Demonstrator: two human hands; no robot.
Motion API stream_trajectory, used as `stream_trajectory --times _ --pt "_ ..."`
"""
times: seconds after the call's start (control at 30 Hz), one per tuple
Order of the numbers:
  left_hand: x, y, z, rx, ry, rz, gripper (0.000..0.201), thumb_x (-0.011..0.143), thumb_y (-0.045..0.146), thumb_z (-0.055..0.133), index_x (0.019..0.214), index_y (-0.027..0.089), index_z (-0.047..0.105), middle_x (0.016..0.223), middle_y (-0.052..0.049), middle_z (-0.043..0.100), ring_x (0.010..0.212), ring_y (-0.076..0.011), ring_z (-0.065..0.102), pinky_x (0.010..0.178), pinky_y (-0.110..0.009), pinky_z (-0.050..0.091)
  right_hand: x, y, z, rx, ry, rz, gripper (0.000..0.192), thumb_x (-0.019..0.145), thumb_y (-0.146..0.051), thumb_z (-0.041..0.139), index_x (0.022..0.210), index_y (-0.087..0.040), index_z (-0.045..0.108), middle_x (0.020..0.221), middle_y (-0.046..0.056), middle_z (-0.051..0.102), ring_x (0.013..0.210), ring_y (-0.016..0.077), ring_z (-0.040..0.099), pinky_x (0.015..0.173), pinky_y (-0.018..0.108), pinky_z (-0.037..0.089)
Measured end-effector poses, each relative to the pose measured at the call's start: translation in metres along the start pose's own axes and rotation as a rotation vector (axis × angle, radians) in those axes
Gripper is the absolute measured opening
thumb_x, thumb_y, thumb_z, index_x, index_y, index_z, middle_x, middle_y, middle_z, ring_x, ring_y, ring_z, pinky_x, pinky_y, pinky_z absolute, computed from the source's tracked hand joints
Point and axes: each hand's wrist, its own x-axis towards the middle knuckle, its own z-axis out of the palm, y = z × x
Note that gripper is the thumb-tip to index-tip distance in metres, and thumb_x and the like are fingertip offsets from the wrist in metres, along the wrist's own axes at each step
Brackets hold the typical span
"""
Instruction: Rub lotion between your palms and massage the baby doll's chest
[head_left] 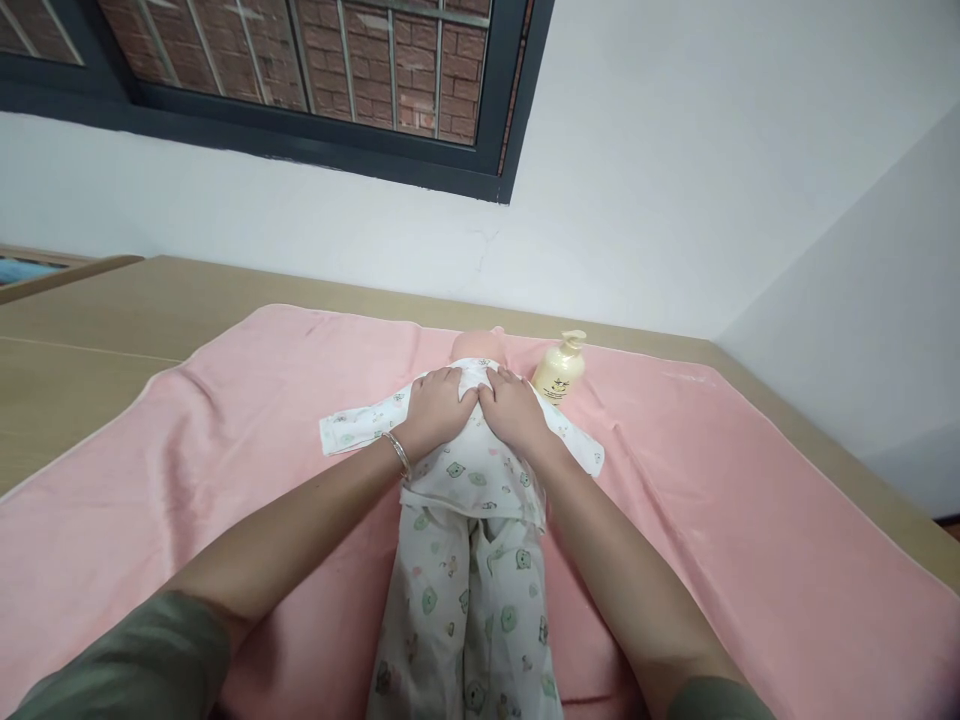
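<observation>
A baby doll (480,346) lies on its back on a pink blanket (247,430), its head at the far end. It wears a white printed long-sleeved top (480,472) and matching trousers (430,595). My left hand (436,408) rests flat on one side of the doll's chest, a bracelet at the wrist. On the other side lies my right hand (516,408), also flat, the two thumbs nearly meeting at the middle. Neither hand grips anything. The sleeves spread out sideways, and the doll's own hands do not show. Its face is mostly out of sight.
A cream pump bottle (561,370) stands on the blanket, right of the doll's head and close to my right hand. The blanket covers much of a wooden surface (67,390). Behind it rises a white wall (637,200) with a dark-framed window (322,125).
</observation>
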Motion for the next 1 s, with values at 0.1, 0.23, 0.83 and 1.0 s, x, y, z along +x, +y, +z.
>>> stream_trajectory --times 0.1,0.23,0.83,1.0 --pt "0.0 0.0 0.0 0.005 0.0 0.003 0.041 0.097 0.037 0.037 0.126 0.016 0.058 0.133 -0.013 0.065 0.127 -0.0297 0.056 0.11 -0.046 0.039 -0.002 -0.003 0.0 -0.006 -0.006 0.001 0.054 0.105 -0.033 0.027 0.152 -0.009 0.04 0.157 0.017 0.036 0.149 0.0265 0.029 0.122 0.046 0.021" --pt "-0.002 0.001 -0.003 0.021 0.006 0.017 0.041 0.098 0.037 0.036 0.126 0.015 0.058 0.132 -0.013 0.065 0.126 -0.0293 0.056 0.109 -0.046 0.04 -0.002 -0.002 -0.001 -0.004 -0.007 -0.008 0.055 0.105 -0.034 0.027 0.152 -0.008 0.039 0.157 0.018 0.035 0.149 0.027 0.029 0.122 0.046 0.022" --pt "0.002 0.003 -0.015 0.027 -0.078 0.018 0.035 0.097 0.037 0.038 0.11 0.018 0.064 0.12 -0.013 0.069 0.115 -0.0302 0.062 0.096 -0.045 0.047 -0.026 -0.025 -0.007 -0.308 0.098 -0.047 0.034 0.102 -0.025 0.034 0.113 -0.007 0.061 0.102 0.018 0.069 0.101 0.0306 0.065 0.089 0.039 0.045" --pt "-0.004 0.007 -0.013 0.064 -0.045 0.021 0.036 0.099 0.034 0.035 0.113 0.015 0.062 0.118 -0.014 0.068 0.116 -0.0301 0.06 0.099 -0.045 0.045 -0.028 -0.026 -0.012 -0.291 0.078 -0.062 0.028 0.1 -0.02 0.036 0.107 -0.011 0.062 0.099 0.016 0.069 0.1 0.0295 0.065 0.087 0.037 0.046"
